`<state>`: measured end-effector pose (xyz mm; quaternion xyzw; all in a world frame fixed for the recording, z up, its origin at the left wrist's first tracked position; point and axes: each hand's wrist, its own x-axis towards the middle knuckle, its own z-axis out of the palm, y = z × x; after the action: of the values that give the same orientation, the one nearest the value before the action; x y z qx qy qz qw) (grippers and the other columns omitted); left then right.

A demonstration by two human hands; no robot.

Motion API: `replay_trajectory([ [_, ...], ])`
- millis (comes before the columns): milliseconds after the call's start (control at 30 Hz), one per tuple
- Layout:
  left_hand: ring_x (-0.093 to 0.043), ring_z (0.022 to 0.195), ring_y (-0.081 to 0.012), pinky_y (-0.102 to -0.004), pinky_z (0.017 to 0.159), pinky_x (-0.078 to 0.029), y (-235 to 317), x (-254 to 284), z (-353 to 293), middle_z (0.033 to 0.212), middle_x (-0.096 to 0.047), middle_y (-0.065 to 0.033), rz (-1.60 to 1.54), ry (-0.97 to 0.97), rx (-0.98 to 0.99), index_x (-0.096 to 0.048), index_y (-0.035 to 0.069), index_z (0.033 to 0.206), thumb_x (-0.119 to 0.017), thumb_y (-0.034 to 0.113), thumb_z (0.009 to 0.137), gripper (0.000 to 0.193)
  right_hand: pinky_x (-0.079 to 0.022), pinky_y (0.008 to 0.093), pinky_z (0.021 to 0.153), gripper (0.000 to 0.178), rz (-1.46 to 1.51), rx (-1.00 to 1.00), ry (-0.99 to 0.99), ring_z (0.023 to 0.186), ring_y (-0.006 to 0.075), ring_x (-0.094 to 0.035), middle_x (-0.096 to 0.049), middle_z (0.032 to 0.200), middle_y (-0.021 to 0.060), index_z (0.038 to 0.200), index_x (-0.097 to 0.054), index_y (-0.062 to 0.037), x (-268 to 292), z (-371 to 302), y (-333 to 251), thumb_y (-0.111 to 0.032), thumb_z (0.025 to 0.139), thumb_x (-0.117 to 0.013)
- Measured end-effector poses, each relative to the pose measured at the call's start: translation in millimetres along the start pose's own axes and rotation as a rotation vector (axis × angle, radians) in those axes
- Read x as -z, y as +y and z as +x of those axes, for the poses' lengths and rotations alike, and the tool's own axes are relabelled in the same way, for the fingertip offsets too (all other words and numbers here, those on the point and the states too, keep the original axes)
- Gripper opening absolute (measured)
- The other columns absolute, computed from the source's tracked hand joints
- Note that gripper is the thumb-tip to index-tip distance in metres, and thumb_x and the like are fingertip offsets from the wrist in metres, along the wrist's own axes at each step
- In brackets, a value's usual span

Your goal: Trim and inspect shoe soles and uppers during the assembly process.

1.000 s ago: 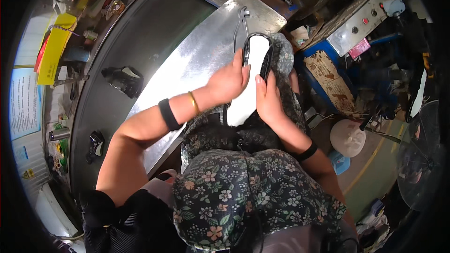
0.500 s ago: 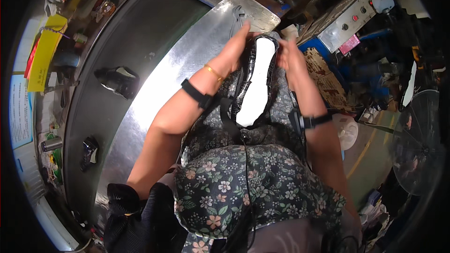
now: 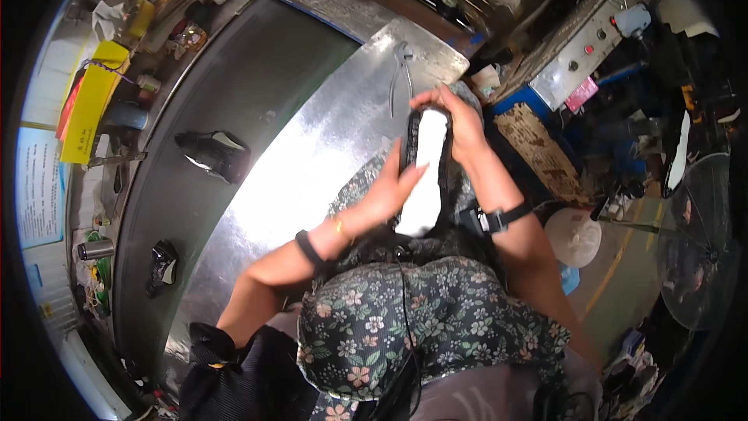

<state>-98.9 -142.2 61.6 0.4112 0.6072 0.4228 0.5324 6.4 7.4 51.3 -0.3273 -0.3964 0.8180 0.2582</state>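
A black shoe (image 3: 428,168) lies across my lap with its white sole side up and its glossy black upper wrapped round the edge. My right hand (image 3: 458,121) curls round the shoe's far end, fingers over the tip. Along the left side of the shoe, my left hand (image 3: 392,185) grips its middle, with the thumb lying on the white surface. The fingers beneath the shoe are hidden. Just beyond my hands, metal pliers (image 3: 400,82) rest on the shiny metal table (image 3: 312,132).
To the left runs a dark conveyor belt (image 3: 257,70) carrying one black shoe (image 3: 212,154) and another nearer shoe (image 3: 161,267). A control panel (image 3: 580,54) with buttons stands at the far right. A round fan guard (image 3: 697,242) and a white bucket (image 3: 573,238) are at the right.
The shoe has come nearer to me. My left hand has slid from the far end down to the shoe's middle, while my right hand has closed over the far end.
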Motion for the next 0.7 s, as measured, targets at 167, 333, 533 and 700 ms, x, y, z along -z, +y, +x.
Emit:
replay_trajectory([
  [167, -0.047, 0.125, -0.0245, -0.0338, 0.104, -0.04, -19, 11, -33, 0.137, -0.047, -0.0166, -0.547, -0.085, 0.072, -0.015, -0.004, 0.15, -0.073, 0.018, 0.086, 0.089, -0.045, 0.034, 0.096, 0.07, -0.126, 0.227, -0.342, 0.108, 0.0197, -0.058, -0.062, 0.118, 0.0122, 0.118, -0.059, 0.0006, -15, -5, -13, -0.058, 0.101, -0.025],
  [333, -0.06, 0.11, -0.0281, -0.0368, 0.094, -0.048, -5, 72, -11, 0.126, -0.054, -0.0278, 0.177, 0.525, 0.071, -0.018, -0.004, 0.148, -0.082, 0.038, 0.074, 0.106, -0.042, 0.0304, 0.098, 0.037, -0.961, 0.332, 0.081, 0.114, 0.0174, -0.055, -0.063, 0.118, 0.0093, 0.128, -0.057, -0.0016, 66, -27, -112, -0.023, 0.098, -0.055],
  [533, -0.027, 0.141, -0.0407, -0.0554, 0.111, -0.027, -70, 88, -29, 0.152, -0.023, -0.0281, 1.001, 0.401, -0.1, -0.019, -0.008, 0.146, -0.067, 0.023, 0.085, 0.084, -0.044, 0.033, 0.098, 0.042, -1.92, 0.463, 0.798, 0.115, 0.0283, -0.059, -0.063, 0.123, 0.0172, 0.124, -0.061, -0.0029, 336, -165, -295, -0.03, 0.092, -0.061],
  [700, -0.028, 0.14, -0.0413, -0.0473, 0.114, -0.028, -98, 74, -43, 0.15, -0.028, -0.0271, 1.061, 0.427, -0.241, -0.031, -0.007, 0.142, -0.069, 0.015, 0.083, 0.074, -0.039, 0.045, 0.103, 0.092, -1.681, 0.068, 1.327, 0.124, 0.0419, -0.049, -0.051, 0.136, 0.0233, 0.149, -0.032, -0.0174, 430, -269, -324, -0.053, 0.073, -0.068],
])
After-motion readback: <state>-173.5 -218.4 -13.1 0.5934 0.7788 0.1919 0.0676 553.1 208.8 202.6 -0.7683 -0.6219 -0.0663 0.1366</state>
